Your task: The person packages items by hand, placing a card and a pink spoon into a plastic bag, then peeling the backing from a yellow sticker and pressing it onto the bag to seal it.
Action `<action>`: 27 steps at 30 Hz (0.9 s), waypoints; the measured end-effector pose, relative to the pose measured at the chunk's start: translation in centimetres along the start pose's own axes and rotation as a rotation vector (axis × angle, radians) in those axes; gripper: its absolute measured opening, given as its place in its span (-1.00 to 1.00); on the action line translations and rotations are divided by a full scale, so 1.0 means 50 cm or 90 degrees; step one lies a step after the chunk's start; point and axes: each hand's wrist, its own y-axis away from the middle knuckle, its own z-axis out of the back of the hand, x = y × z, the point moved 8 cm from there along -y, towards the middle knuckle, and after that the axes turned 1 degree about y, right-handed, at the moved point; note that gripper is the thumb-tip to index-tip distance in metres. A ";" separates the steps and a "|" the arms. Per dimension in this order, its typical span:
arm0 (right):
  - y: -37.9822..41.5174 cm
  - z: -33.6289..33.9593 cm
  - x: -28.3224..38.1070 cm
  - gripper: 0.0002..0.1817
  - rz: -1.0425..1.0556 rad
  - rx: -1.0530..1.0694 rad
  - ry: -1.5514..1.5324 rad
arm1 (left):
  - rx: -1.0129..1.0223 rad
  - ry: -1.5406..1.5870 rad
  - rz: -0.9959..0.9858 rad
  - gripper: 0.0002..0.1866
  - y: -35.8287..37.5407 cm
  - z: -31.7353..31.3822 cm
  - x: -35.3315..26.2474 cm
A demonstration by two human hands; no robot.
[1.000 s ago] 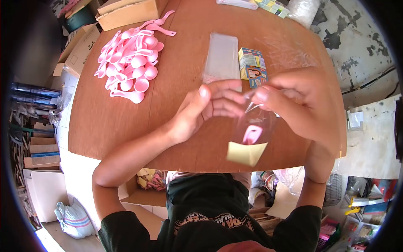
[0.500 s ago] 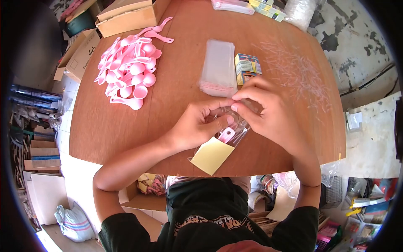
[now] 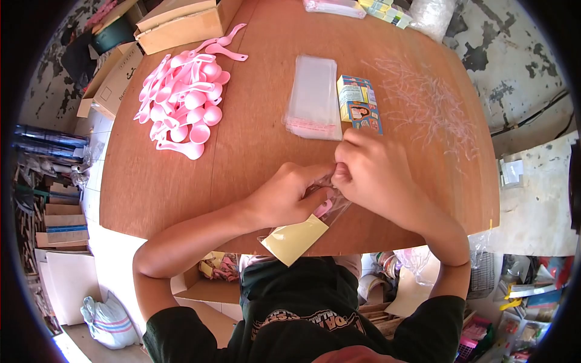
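Observation:
My left hand (image 3: pixel 284 195) is closed around a clear plastic bag (image 3: pixel 340 210) near the table's front edge. Inside the bag a bit of a pink scoop's handle (image 3: pixel 325 207) shows below my left thumb, and a pale yellow card (image 3: pixel 295 239) fills the lower end, tilted. With fingers curled in, my right hand (image 3: pixel 376 176) grips the bag's upper end, touching my left fingertips. Beyond the hands lies a stack of clear plastic bags (image 3: pixel 311 91), and beside it stand small printed boxes (image 3: pixel 359 100).
A heap of pink scoops (image 3: pixel 181 103) lies on the left of the wooden table (image 3: pixel 254 121). Thin clear strips (image 3: pixel 433 106) are scattered on the right. At the back left is a cardboard box (image 3: pixel 181 27); below the front edge, an open carton (image 3: pixel 209 287).
My right hand has gone from a fingertip pinch to a closed grip, its wrist turned. The bag and card have shifted down and left, and the printed boxes are more exposed.

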 end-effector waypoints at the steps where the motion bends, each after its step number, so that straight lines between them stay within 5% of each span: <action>1: 0.000 -0.002 -0.020 -0.90 -0.034 -0.006 -0.099 | 0.005 0.018 -0.006 -0.66 0.000 0.000 -0.002; 8: 0.016 0.006 -0.156 -0.95 -0.315 -0.084 -0.717 | -0.039 0.367 0.077 -0.57 -0.002 0.022 0.014; 12: 0.005 0.162 -0.246 -0.85 -0.047 -0.156 -0.885 | -0.108 0.405 0.089 -0.56 -0.001 0.048 0.017; 14: 0.003 0.233 -0.293 -0.83 0.193 -0.186 -1.190 | -0.150 0.430 0.080 -0.60 -0.001 0.052 0.024; 15: 0.009 0.223 -0.343 -0.83 0.192 -0.187 -1.187 | -0.148 0.431 0.079 -0.60 -0.004 0.050 0.021; 17: 0.050 0.069 -0.516 -0.82 -0.297 -0.175 -0.942 | -0.187 0.417 0.054 -0.63 -0.003 0.056 0.010; 19: 0.100 -0.006 -0.623 -0.69 -0.454 0.022 0.231 | -0.180 0.420 0.049 -0.65 -0.001 0.053 0.006; 20: 0.116 -0.017 -0.633 -0.69 -0.454 0.018 0.234 | -0.182 0.420 0.045 -0.68 -0.001 0.058 0.006; 22: 0.153 0.023 -0.633 -0.63 -0.505 -0.296 -0.049 | -0.185 0.437 0.030 -0.70 -0.001 0.068 0.006; 27: 0.104 0.084 -0.469 -0.67 -0.414 -0.304 -0.250 | -0.204 0.446 0.000 -0.76 -0.004 0.075 0.011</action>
